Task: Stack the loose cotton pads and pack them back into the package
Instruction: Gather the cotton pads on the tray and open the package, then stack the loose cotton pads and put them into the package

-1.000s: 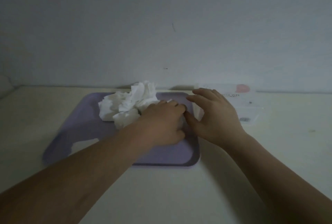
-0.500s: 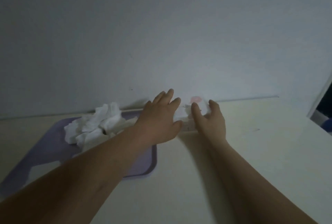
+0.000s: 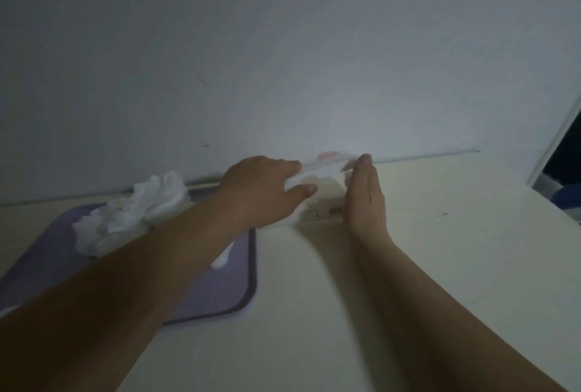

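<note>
The clear plastic package with a pink mark lies by the wall, to the right of the tray, its near flap lifted. My left hand pinches that flap between thumb and fingers. My right hand stands on edge against the package's right side, fingers straight and together. A pile of crumpled white cotton pads sits at the back of the purple tray. One more white pad peeks out from under my left forearm on the tray.
A cream tabletop runs back to a pale wall. At the far right edge a white frame and a dark opening with something blue show.
Both hands left the tray and moved right to the package. My left hand has now gripped and raised its flap; my right hand turned on edge beside it. The view swung right.
</note>
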Demonstrator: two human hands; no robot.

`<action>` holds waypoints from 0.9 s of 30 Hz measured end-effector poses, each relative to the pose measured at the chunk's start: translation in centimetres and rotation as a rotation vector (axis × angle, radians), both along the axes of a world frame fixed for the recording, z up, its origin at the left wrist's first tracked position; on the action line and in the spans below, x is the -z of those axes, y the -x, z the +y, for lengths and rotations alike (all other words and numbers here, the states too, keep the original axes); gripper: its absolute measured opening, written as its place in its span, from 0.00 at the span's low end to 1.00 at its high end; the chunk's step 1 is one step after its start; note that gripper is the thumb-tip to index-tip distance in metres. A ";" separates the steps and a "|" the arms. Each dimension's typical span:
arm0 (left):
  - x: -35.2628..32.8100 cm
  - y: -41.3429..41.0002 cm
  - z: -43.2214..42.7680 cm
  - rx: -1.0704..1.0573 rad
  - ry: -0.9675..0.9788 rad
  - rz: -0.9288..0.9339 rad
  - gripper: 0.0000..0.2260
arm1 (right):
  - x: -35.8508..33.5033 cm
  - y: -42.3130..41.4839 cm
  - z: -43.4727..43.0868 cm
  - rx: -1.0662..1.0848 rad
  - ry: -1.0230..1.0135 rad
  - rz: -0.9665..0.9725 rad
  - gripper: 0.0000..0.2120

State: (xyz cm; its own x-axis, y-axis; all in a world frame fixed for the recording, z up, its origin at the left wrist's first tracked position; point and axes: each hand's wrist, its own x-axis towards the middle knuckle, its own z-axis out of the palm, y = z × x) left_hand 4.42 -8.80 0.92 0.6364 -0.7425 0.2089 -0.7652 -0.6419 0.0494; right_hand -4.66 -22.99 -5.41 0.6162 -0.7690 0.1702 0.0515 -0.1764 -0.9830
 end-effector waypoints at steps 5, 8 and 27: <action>-4.8 -1.6 -0.5 -0.106 0.235 0.086 0.20 | -0.1 -0.4 0.8 0.270 0.568 0.038 0.16; -4.8 -4.0 -0.1 -0.184 0.531 0.299 0.09 | -0.2 -0.4 3.4 0.208 0.918 -0.065 0.08; 6.0 -0.5 17.0 -0.056 0.256 0.283 0.34 | -0.7 0.2 8.5 -0.158 1.254 0.021 0.14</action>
